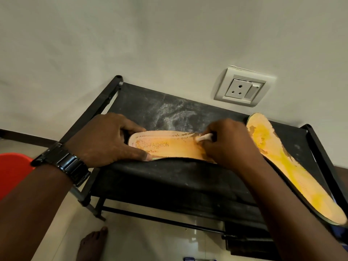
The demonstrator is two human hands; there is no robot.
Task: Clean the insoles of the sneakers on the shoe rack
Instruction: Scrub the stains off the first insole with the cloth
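Insole (170,148) lies on the rack (169,178), left grip (107,138) pinching its end, right grip (229,144) clutching a pale tool (204,137).

Behind my left hand (107,140) and right hand (229,146), the dusty rack top (169,112) lies bare up to the wall (150,44): room to pass there. The near insole (169,147), held by my left fingers (131,127), and the white tool (204,137) in my right fill the middle. The second insole (282,162) blocks the right end, overhanging the front. A frame bar (107,98) bounds the left; the near strip of the top is bare.
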